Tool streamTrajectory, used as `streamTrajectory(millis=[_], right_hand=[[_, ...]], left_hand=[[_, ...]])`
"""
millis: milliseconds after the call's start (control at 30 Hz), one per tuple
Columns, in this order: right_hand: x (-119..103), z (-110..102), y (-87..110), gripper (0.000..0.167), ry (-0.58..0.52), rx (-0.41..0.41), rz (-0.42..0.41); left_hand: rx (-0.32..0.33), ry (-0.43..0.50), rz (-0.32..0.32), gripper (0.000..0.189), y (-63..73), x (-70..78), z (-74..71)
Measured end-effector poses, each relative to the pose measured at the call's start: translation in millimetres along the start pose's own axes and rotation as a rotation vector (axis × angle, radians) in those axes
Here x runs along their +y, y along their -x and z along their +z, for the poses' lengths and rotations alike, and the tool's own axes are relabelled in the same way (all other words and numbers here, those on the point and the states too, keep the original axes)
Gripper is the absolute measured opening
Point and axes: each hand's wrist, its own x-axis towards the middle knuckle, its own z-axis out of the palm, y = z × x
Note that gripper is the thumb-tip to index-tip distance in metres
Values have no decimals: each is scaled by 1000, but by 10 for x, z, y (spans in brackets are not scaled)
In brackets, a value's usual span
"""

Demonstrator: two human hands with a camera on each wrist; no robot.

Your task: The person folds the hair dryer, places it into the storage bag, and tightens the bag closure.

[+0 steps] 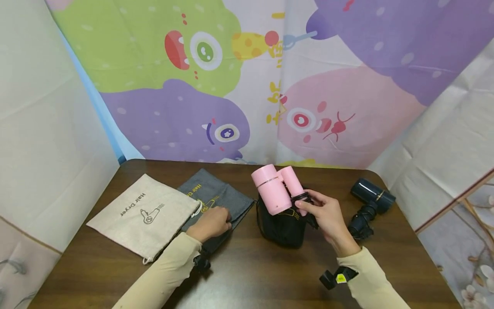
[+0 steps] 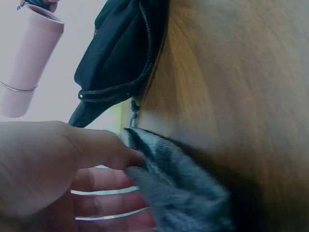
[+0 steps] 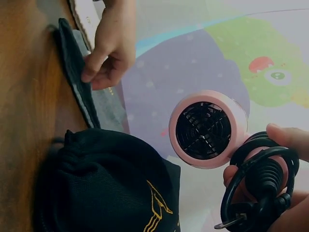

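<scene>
My right hand [image 1: 326,214] grips the handle of a pink hair dryer [image 1: 272,189], its black cord [image 3: 260,179] wound round the handle. The dryer is held up above a filled black drawstring bag [image 1: 281,227] on the table. In the right wrist view the dryer's round black grille faces the camera. My left hand [image 1: 212,224] pinches the edge of a flat grey drawstring bag [image 1: 235,195] marked "Hair Dryer" between thumb and fingers; the left wrist view shows the cloth edge [image 2: 169,179] lifted there. A beige bag [image 1: 131,214] partly overlaps the grey one.
A dark navy hair dryer [image 1: 372,197] with its cord wrapped lies at the table's right edge. The brown wooden table [image 1: 254,274] ends at a cartoon-printed cloth [image 1: 262,128] behind. White fabric walls [image 1: 50,107] stand at both sides.
</scene>
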Motion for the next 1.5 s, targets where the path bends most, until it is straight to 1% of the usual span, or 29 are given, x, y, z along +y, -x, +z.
streamTrajectory(millis=[100,200,333,467,667,933,1200,1367,1500], right_hand=[[13,7,5,53,24,4,-13],[22,14,14,54,64,-2,-30],[15,12,36,55,109,5,-38],[12,9,47,56,122,-1,-40],[-11,50,68,56,123,-24,-49],[-49,162,123,52,203,-23,-76],[13,309,122,46,214,-67,-77],[71,444,114,44,204,-99,-77],[121,543,131,40,175,-129,-55]], left_hand=[[53,27,-17,15,-10,-23,7],[88,56,-58,7,-18,-58,-22],[118,129,-102,7,-30,-125,-107],[156,199,-120,7,-35,-182,-183],[206,250,-143,8,-30,-219,-262],[263,307,-182,9,6,-218,-351],[345,330,-193,8,11,-220,-381],[390,339,-166,8,13,-205,-385],[423,351,-151,7,16,-186,-406]])
